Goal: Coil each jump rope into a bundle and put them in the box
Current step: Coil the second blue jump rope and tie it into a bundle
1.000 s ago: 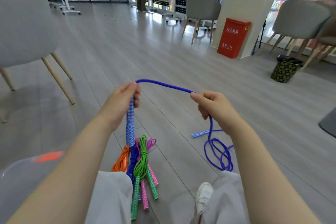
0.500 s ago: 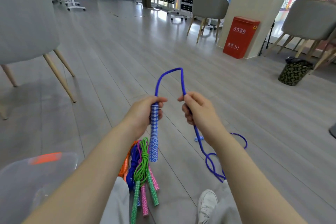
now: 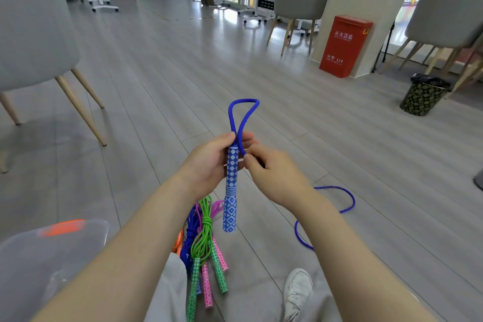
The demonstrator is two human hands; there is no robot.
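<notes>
Floor (image 3: 339,138) of grey planks fills most of the view, with grey chairs (image 3: 31,34) on wooden legs at the left and far right, a red cabinet (image 3: 345,46) against a pillar and a dark patterned bin (image 3: 423,97) beyond it. Near the bottom left sits a clear plastic box (image 3: 52,256) with an orange patch on its lid. The left hand (image 3: 209,165) grips the top of a blue patterned handle (image 3: 231,191), fingers curled round it, the handle hanging upright with its lower end free. From the handle's top the blue rope (image 3: 241,112) rises in a narrow loop and comes back down to the right hand (image 3: 277,178), whose thumb and forefinger pinch the rope just beside the handle, the other fingers curled under. The rest of that rope (image 3: 347,204) lies loose on the floor at the right, partly hidden behind the right forearm. Below the handle lie bundled ropes, green (image 3: 203,238), pink (image 3: 207,287), dark blue and orange, touching one another beside a white shoe (image 3: 298,290)
</notes>
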